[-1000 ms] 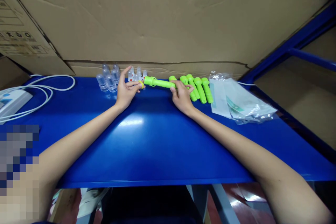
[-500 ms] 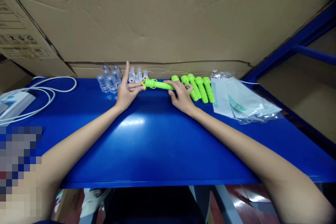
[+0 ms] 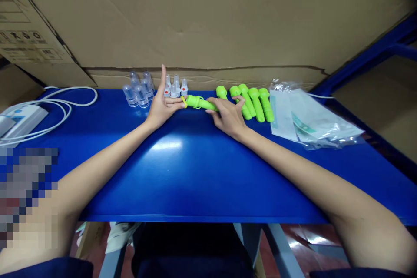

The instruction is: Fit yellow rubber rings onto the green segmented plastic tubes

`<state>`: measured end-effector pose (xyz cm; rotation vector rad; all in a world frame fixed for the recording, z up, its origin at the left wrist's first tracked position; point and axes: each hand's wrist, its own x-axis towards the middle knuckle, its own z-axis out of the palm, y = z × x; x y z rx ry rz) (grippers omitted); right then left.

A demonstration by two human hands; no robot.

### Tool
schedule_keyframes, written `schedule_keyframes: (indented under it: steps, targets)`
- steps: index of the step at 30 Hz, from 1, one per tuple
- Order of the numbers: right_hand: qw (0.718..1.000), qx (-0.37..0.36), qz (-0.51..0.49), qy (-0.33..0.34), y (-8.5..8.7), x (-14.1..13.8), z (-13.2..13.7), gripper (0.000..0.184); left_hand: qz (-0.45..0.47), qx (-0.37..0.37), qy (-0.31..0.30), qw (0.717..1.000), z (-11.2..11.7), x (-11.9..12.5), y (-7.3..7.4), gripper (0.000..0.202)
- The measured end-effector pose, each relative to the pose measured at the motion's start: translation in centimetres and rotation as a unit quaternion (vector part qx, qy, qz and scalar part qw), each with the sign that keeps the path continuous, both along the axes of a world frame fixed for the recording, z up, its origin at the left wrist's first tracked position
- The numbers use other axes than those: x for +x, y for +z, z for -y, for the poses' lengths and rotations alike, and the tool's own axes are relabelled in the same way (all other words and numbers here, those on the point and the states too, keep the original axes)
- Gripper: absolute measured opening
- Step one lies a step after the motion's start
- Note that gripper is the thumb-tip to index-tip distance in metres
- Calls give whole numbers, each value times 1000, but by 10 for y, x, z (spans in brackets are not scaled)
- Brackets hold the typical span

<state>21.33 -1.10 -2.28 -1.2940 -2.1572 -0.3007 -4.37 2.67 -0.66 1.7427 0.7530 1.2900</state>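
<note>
A lime-green plastic flashlight [image 3: 199,103] lies across the blue table [image 3: 182,169] between my two hands. My right hand [image 3: 228,117] grips its right end with curled fingers. My left hand [image 3: 162,105] is at its left end, thumb and a finger pinched on a small yellow ring [image 3: 184,101] by the flashlight's tip, index finger pointing up. Several more green flashlights [image 3: 252,102] lie in a row just right of my right hand.
Small clear plastic caps [image 3: 138,91] and red-marked parts [image 3: 176,88] stand at the back by the cardboard wall [image 3: 208,21]. Clear plastic bags [image 3: 308,124] lie at the right. A white device with cable [image 3: 22,117] sits at the far left.
My left index finger has lifted to point straight up. The flashlight and both hands have shifted slightly; the camera has tipped a little.
</note>
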Motion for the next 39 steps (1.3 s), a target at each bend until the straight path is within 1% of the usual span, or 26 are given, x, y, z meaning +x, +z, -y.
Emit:
schedule_keyframes:
  steps: [2, 5, 9, 12, 14, 18, 20, 23, 27, 30, 32, 36, 39]
  targets:
    - [999, 11, 43, 21, 1, 0, 0, 33, -14, -13, -21, 1000, 1, -2, 1, 146]
    - [991, 26, 125, 51, 7, -2, 2, 42, -36, -28, -32, 998, 5, 0, 1, 149]
    - [974, 40, 216, 55, 16, -5, 9, 54, -45, -41, -63, 996, 12, 4, 0, 143]
    - [964, 35, 252, 71, 18, -5, 11, 56, -49, -50, -80, 994, 13, 5, -3, 141]
    - [961, 41, 259, 88, 18, -5, 11, 59, -54, -54, -76, 994, 12, 5, -5, 143]
    - [961, 59, 244, 112, 18, -4, 10, 61, -49, -51, -53, 996, 6, 4, -7, 146]
    - [960, 66, 240, 127, 17, -5, 10, 60, -42, -53, -50, 996, 6, 4, -5, 146]
    - [959, 77, 231, 145, 16, -6, 10, 63, -55, -59, -63, 995, 8, 2, 0, 146]
    - [965, 82, 203, 145, 13, -6, 8, 67, -88, -30, -76, 993, 9, -2, 7, 136]
    - [967, 71, 201, 136, 12, -6, 8, 64, -128, 5, -79, 989, 6, -5, 7, 126]
    - [967, 66, 202, 141, 11, -5, 8, 64, -148, 20, -85, 985, 4, -6, 8, 124]
    - [965, 68, 208, 145, 10, -3, 7, 65, -155, 8, -107, 982, 5, -6, 10, 127]
    - [964, 53, 219, 141, 8, 0, 6, 62, -150, -8, -116, 982, 10, -3, 13, 122]
